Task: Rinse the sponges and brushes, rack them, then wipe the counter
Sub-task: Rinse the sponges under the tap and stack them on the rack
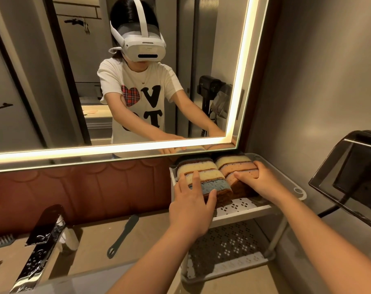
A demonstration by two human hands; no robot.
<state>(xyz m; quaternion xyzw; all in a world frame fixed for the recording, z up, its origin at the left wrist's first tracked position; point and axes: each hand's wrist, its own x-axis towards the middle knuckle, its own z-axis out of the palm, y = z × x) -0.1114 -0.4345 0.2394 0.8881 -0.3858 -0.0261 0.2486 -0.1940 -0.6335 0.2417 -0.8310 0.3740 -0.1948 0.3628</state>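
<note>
Standing on edge in two rows, the sponges (214, 172) are found on the upper shelf of the rack (244, 211), at the right end of the tabletop (91, 251) and just below the mirror (116, 71).

Handling is judged as follows. The sponges are taken to be light, soft and easily squashed, each with a foam face and a coarse dark scouring back. If wet, they are expected to be heavier and to drip. No breakage risk is noted. A single sponge is best pinched across its thickness. A whole row is best clamped from both ends, since loosely held pieces are likely to fan apart or topple.

The left hand (191, 206) is open. Its fingers are spread and laid flat over the top of the left row, and the thumb is set against the front face of the blue sponge (210, 186). Nothing is enclosed by it.

The right hand (258, 179) is closed on the right row. Its fingers are curled over the top of the pink sponge (241, 171) and the thumb is laid along the near edge.

A dark long-handled tool (123, 236) is noted lying on the tabletop, well apart from the rack; its head cannot be identified.
</note>
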